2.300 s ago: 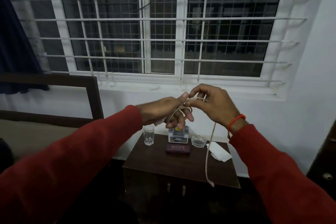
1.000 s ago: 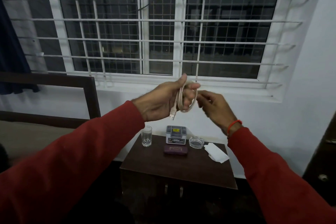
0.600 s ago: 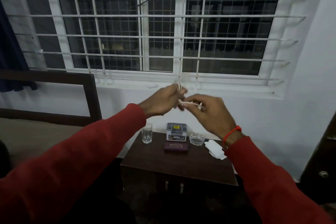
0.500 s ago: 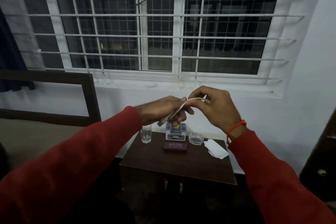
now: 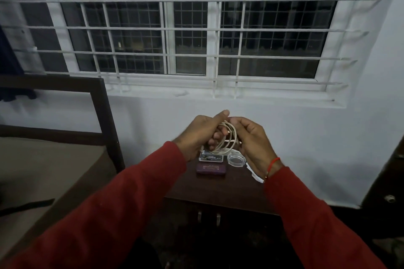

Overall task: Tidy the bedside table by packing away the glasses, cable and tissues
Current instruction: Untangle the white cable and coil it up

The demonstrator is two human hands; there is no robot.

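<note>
Your left hand (image 5: 197, 134) had its fingers curled through the coiled white cable (image 5: 227, 137), thumb laid over the top of the loops. Your right hand (image 5: 251, 137) pinched the same coil from the other side, fingers bent around the strands. You held the coil in the air above the back of the dark bedside table (image 5: 218, 188). Below it on the table lay a purple glasses case (image 5: 211, 169), with a small printed box (image 5: 211, 157) behind it and a clear glass dish (image 5: 236, 159) beside that. White tissues (image 5: 254, 173) showed just under your right wrist.
</note>
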